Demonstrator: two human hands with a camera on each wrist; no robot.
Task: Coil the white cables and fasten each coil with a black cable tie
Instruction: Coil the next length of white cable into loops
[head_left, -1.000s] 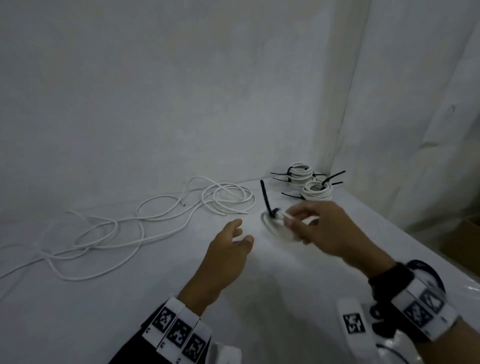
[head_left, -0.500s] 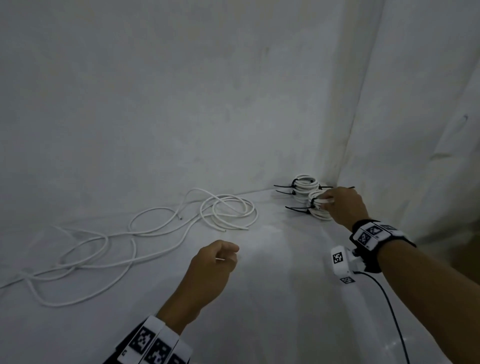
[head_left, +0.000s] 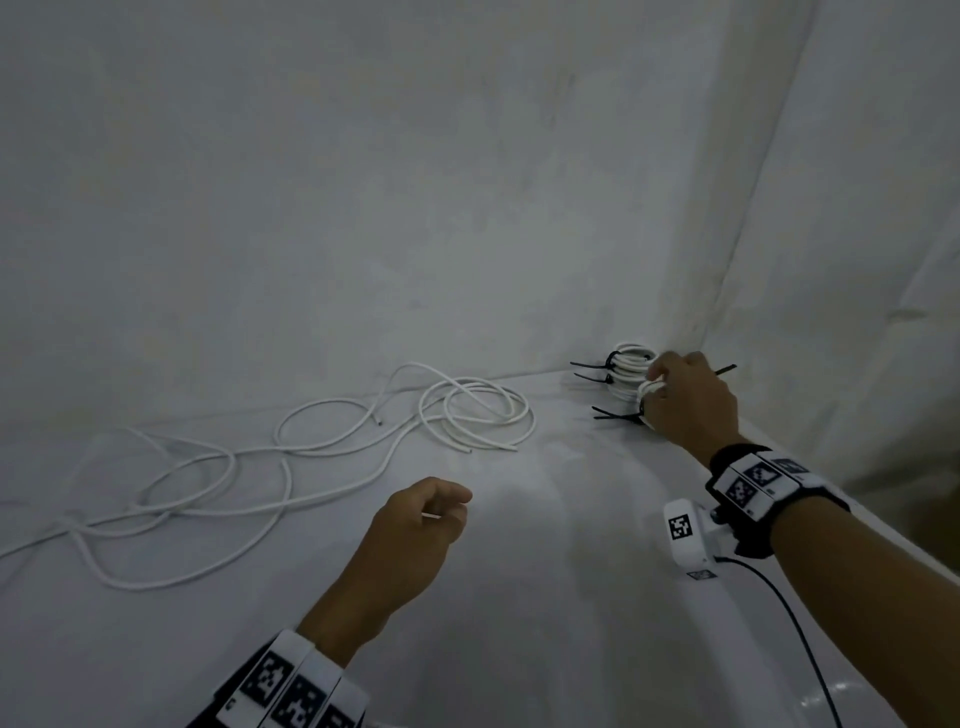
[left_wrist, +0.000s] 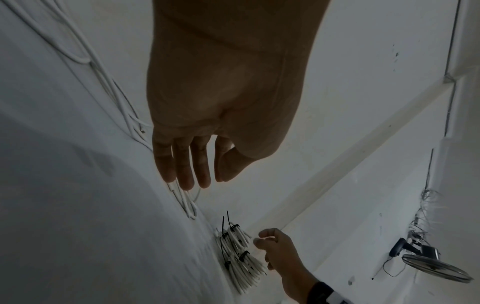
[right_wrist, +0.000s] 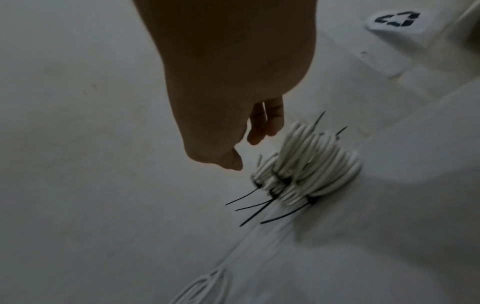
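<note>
The right hand (head_left: 688, 402) reaches to the far right corner of the table (head_left: 519, 597), at the pile of tied coils (head_left: 628, 374). In the right wrist view its fingers (right_wrist: 262, 125) hang loosely bent just beside the pile and its thumb tip is near the nearest coil, with a gap showing between hand and coils; nothing is gripped there. In the head view the fingertips overlap the top of the pile, so whether they brush it cannot be told from that angle.

The pile stands against the white backdrop (head_left: 363, 208), several white coils stacked and leaning on one another. Each is bound by a black tie (right_wrist: 249, 205) whose tail sticks out, most toward the left and one past the hand to the right.

The left hand (head_left: 415, 530) hovers over the middle of the table, nearer the person. The left wrist view shows its fingers (left_wrist: 182, 164) nearly straight and close together, thumb alongside, holding nothing.

Loose cables (head_left: 260, 467) lie uncoiled on the left half of the table. They sprawl in long loops from the left edge toward the centre, with a rough ring of several turns (head_left: 478, 410) at their far right end, well apart from the pile.

Both wrists carry bands with black and white markers, and a white camera block (head_left: 685, 535) hangs under the right wrist, with a black wire running back from it.
</note>
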